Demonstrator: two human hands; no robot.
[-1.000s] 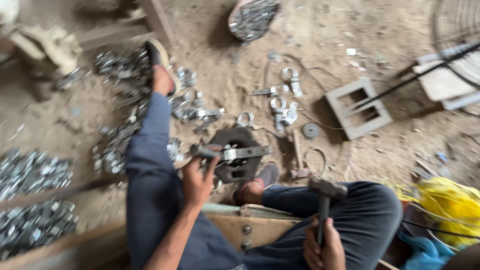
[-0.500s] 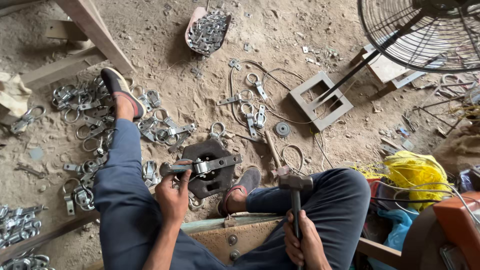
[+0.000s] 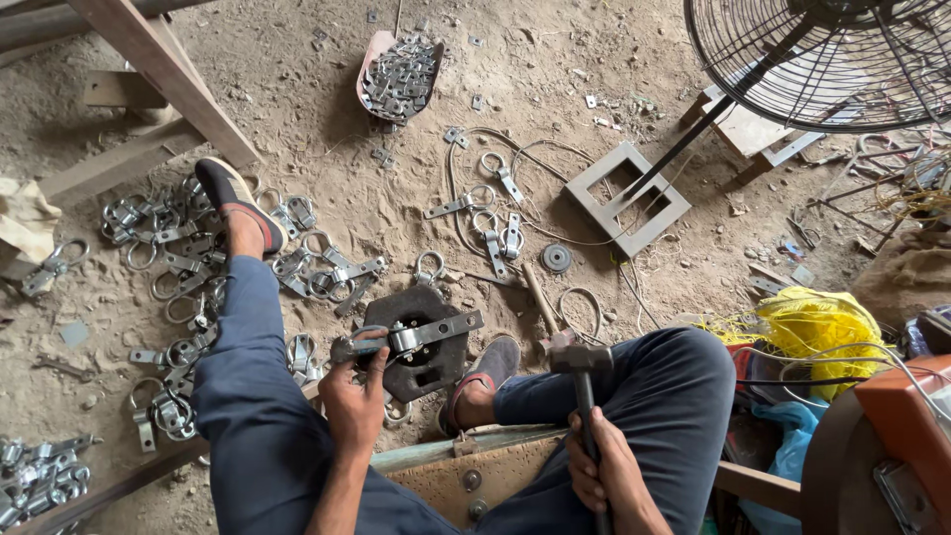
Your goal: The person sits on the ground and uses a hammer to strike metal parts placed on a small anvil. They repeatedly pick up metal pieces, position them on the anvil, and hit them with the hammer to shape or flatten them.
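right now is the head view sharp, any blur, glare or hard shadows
Head view: sharp and evenly lit, soft shadows only; the left hand on the flat metal strap and the right hand gripping the dark steel hammer show no blur; wide-lens bending at the edges.

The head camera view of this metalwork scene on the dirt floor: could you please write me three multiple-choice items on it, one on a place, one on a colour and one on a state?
1. Where does the long grey metal strap piece lie?
A. across the dark round iron block
B. inside the scoop-shaped tray of small metal plates
C. on the fan

2. What colour is the tangled cord bundle?
A. blue
B. yellow
C. white

3. What is the right hand doing?
A. resting open
B. gripping the dark-handled hammer
C. holding a ring

Answers: 1 A, the left hand holds its end on the block. 2 B, it is bright yellow. 3 B, fingers wrap the handle.
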